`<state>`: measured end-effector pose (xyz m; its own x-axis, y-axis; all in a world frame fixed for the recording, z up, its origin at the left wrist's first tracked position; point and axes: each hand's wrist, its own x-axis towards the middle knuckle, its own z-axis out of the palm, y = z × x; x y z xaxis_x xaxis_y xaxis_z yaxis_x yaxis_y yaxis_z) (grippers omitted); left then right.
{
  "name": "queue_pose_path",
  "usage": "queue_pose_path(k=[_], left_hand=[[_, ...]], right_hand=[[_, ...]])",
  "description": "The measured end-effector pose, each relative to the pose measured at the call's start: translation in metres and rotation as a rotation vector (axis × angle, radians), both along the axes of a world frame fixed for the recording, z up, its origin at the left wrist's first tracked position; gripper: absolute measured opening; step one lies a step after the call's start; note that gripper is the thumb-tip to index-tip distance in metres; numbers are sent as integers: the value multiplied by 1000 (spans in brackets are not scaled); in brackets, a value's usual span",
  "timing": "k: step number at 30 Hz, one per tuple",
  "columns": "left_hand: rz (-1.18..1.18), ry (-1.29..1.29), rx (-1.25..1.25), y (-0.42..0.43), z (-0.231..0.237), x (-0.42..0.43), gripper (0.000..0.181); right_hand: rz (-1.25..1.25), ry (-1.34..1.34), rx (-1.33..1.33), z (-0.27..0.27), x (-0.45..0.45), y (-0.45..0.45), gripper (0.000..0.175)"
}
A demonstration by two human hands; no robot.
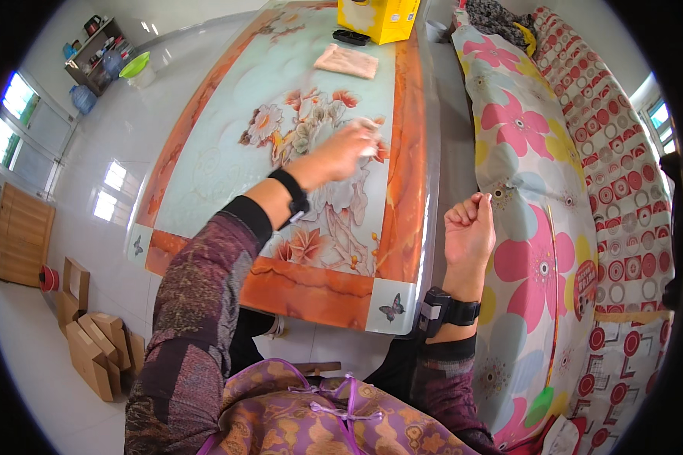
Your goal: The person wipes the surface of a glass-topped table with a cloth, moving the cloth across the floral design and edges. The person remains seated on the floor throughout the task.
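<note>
My left hand point(344, 149) reaches out over the middle of a table with a flower-patterned top point(216, 148). Its fingers are closed on a crumpled white wipe or tissue point(369, 149), partly hidden and blurred by motion. Beside the table's right edge my right hand point(470, 230) is raised, fingers curled in, with nothing visible in it. Farther up the table lies a folded pale pink cloth point(347, 61). Behind that cloth are a small black tray point(350, 37) and a yellow paper bag point(378, 20).
On the right runs a long seat with a flowered cover point(518, 122), where a thin stick with a green end point(553, 296) lies. Cardboard boxes point(94, 347) stand on the floor at left. A low shelf point(94, 57) and a green-rimmed bucket point(139, 71) are at the far left.
</note>
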<state>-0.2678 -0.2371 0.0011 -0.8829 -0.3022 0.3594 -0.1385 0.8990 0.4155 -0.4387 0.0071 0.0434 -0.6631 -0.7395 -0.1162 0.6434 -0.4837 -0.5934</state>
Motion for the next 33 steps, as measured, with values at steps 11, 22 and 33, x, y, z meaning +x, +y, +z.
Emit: queue_pose_path(k=[11,22,33], left_hand=[[242,-72,-265,-109,-20,87,49],[1034,-261,-14,-91,-40,393,31],[52,34,-232,23,-6,124,40]], right_hand=[[14,13,10,0,2,-1,23],[11,-9,8,3,4,0,24],[11,13,17,-6,6,-3,24]])
